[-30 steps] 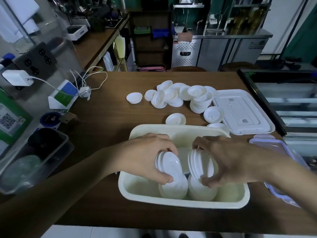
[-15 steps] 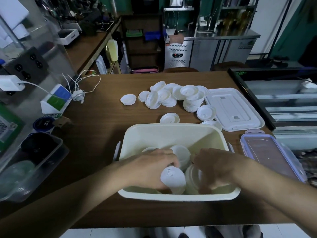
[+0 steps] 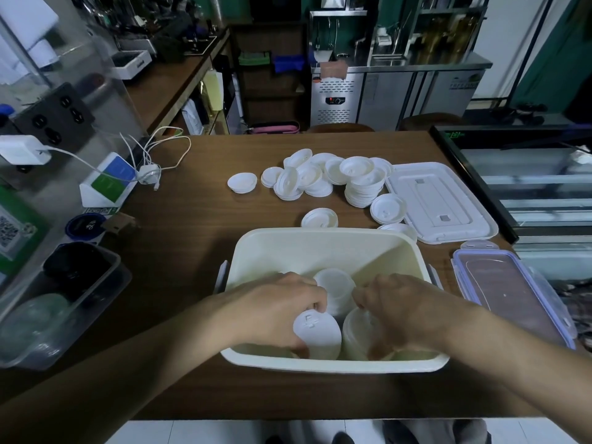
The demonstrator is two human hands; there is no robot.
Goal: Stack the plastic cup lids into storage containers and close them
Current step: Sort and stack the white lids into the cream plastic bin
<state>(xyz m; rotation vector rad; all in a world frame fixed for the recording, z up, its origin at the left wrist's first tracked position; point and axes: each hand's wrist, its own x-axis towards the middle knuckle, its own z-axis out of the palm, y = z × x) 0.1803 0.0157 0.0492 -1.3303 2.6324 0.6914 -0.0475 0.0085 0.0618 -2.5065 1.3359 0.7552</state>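
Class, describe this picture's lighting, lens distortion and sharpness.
Head view: dim, cool light leaves the table dark and the back shelves murky, while the loose lids stand out pale; wide-angle distortion swells both forearms toward the lower corners and tilts uprights at the edges; the left hand and right hand, each gripping stacked lids in the container, look slightly soft.

Your far left: white charger (image 3: 24, 149) at a black socket panel (image 3: 54, 116).
Your near left: clear bin (image 3: 105, 302) on the wooden table (image 3: 179, 251).
Ahead: steel fridge (image 3: 336, 97).
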